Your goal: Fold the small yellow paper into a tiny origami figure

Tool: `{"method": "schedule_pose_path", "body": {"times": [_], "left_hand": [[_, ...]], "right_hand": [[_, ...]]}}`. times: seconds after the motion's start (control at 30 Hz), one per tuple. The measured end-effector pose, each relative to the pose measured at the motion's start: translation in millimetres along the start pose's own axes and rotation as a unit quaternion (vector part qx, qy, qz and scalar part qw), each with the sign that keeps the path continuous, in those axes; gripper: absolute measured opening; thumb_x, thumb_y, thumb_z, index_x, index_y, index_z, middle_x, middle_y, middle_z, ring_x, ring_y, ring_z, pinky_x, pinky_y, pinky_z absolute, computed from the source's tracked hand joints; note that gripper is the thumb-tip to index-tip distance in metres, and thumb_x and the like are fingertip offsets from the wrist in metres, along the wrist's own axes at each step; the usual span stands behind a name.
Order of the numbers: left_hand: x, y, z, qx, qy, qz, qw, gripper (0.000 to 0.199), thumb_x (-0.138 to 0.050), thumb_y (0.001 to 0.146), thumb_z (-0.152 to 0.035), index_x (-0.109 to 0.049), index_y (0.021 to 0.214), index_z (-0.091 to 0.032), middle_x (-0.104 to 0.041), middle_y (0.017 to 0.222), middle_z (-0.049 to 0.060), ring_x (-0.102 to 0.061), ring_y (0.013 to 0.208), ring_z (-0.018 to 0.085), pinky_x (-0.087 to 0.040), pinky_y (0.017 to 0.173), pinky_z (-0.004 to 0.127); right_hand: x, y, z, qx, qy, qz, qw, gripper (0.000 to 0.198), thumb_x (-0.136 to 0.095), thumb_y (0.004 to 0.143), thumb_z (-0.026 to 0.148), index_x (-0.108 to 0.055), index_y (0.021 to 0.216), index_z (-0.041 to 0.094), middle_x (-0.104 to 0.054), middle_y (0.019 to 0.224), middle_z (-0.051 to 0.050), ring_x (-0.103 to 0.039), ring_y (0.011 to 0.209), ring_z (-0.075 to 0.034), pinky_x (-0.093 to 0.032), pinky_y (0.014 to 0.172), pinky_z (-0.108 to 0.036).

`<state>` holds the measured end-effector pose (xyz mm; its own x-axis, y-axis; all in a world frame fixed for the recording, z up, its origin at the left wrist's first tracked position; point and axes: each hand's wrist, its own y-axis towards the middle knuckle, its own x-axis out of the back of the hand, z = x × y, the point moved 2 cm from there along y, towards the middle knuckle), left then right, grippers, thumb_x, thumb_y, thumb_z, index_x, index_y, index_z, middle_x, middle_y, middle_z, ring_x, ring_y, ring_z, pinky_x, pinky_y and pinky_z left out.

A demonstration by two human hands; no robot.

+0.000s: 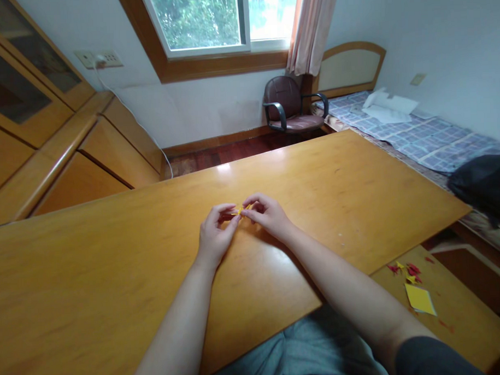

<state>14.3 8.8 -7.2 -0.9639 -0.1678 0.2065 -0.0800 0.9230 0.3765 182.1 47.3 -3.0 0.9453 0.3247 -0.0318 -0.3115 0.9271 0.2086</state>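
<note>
A small yellow folded-paper piece (pixel 240 211) is pinched between my two hands above the middle of the wooden table (pixel 113 269). My left hand (pixel 217 227) grips it from the left with thumb and fingertips. From the right, my right hand (pixel 267 215) holds it the same way, fingers curled around its edge. The fingertips partly cover the piece, so its exact shape is hard to make out. On the lower side surface at right lie several small red and yellow folded-paper figures (pixel 412 270), beside a stack of yellow square paper (pixel 420 299).
Beyond the table stands a maroon armchair (pixel 286 104) under the window. At right is a bed (pixel 432 137) with a plaid cover, white sheets (pixel 389 107) and a black bag (pixel 485 187). Wooden cabinets (pixel 101 143) line the left wall, where a white cord (pixel 136 120) hangs.
</note>
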Motion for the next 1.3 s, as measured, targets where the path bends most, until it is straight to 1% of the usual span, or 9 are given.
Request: {"method": "schedule_pose_path", "body": {"times": [0.07, 0.23, 0.43, 0.53, 0.77, 0.93, 1.1, 1.3], "left_hand": [[0, 0, 0, -0.002, 0.006, 0.005, 1.000, 0.031, -0.074, 0.081, -0.032, -0.065, 0.109, -0.022, -0.070, 0.098, 0.005, -0.069, 0.090, 0.018, -0.056, 0.086, 0.033], [0, 0, 0, 0.005, 0.006, -0.003, 1.000, 0.027, -0.073, 0.082, -0.033, -0.066, 0.106, -0.022, -0.069, 0.095, 0.005, -0.068, 0.088, 0.017, -0.056, 0.084, 0.032], [-1, 0, 0, 0.021, -0.014, -0.003, 1.000, 0.028, -0.073, 0.081, -0.033, -0.066, 0.106, -0.022, -0.068, 0.094, 0.004, -0.067, 0.088, 0.017, -0.055, 0.084, 0.032], [-1, 1, -2, 0.024, -0.022, -0.005, 0.999, 0.029, -0.073, 0.081, -0.033, -0.066, 0.106, -0.022, -0.068, 0.092, 0.004, -0.067, 0.087, 0.017, -0.055, 0.083, 0.031], [-3, 1, -5, 0.032, -0.036, 0.002, 0.999, 0.029, -0.074, 0.080, -0.031, -0.065, 0.106, -0.022, -0.067, 0.091, 0.002, -0.066, 0.085, 0.016, -0.054, 0.083, 0.030], [-4, 1, -7, 0.040, -0.048, 0.005, 0.998, 0.028, -0.073, 0.081, -0.033, -0.065, 0.105, -0.021, -0.067, 0.090, 0.003, -0.067, 0.084, 0.016, -0.054, 0.082, 0.030], [-4, 2, -6, 0.053, -0.060, 0.009, 0.997, 0.029, -0.073, 0.080, -0.032, -0.063, 0.104, -0.021, -0.066, 0.086, 0.002, -0.067, 0.081, 0.016, -0.054, 0.081, 0.029], [-5, 2, -8, 0.064, -0.076, 0.001, 0.995, 0.032, -0.074, 0.079, -0.031, -0.061, 0.105, -0.021, -0.067, 0.082, 0.001, -0.067, 0.076, 0.015, -0.053, 0.079, 0.029]], "right_hand": [[0, 0, 0, -0.003, 0.000, -0.002, 1.000, 0.031, -0.075, 0.076, 0.042, -0.063, 0.093, 0.020, -0.064, 0.079, 0.001, -0.056, 0.055, -0.008, -0.044, 0.053, -0.022], [1, -1, 0, -0.019, -0.006, 0.010, 1.000, 0.030, -0.075, 0.077, 0.042, -0.063, 0.093, 0.019, -0.062, 0.071, 0.003, -0.054, 0.054, -0.009, -0.043, 0.053, -0.022], [0, -1, -1, -0.021, 0.003, 0.007, 1.000, 0.031, -0.076, 0.075, 0.041, -0.063, 0.094, 0.020, -0.065, 0.081, 0.001, -0.054, 0.057, -0.009, -0.043, 0.054, -0.022], [0, 1, -4, -0.023, 0.013, 0.003, 1.000, 0.035, -0.077, 0.073, 0.043, -0.063, 0.095, 0.019, -0.064, 0.085, 0.000, -0.052, 0.057, -0.008, -0.042, 0.053, -0.022], [0, 6, -10, -0.021, 0.033, -0.004, 0.999, 0.039, -0.081, 0.069, 0.042, -0.062, 0.094, 0.018, -0.054, 0.070, 0.005, -0.040, 0.056, -0.008, -0.033, 0.054, -0.023], [1, 5, -9, -0.030, 0.027, -0.009, 0.999, 0.040, -0.082, 0.068, 0.044, -0.061, 0.091, 0.018, -0.048, 0.065, 0.007, -0.037, 0.055, -0.008, -0.029, 0.053, -0.023], [2, 4, -7, -0.025, 0.009, -0.012, 1.000, 0.040, -0.082, 0.068, 0.046, -0.062, 0.089, 0.018, -0.045, 0.061, 0.008, -0.036, 0.055, -0.009, -0.028, 0.053, -0.024], [2, 4, -7, -0.032, 0.024, -0.010, 0.999, 0.041, -0.083, 0.067, 0.046, -0.062, 0.089, 0.018, -0.049, 0.063, 0.007, -0.036, 0.053, -0.007, -0.029, 0.052, -0.023]]}}
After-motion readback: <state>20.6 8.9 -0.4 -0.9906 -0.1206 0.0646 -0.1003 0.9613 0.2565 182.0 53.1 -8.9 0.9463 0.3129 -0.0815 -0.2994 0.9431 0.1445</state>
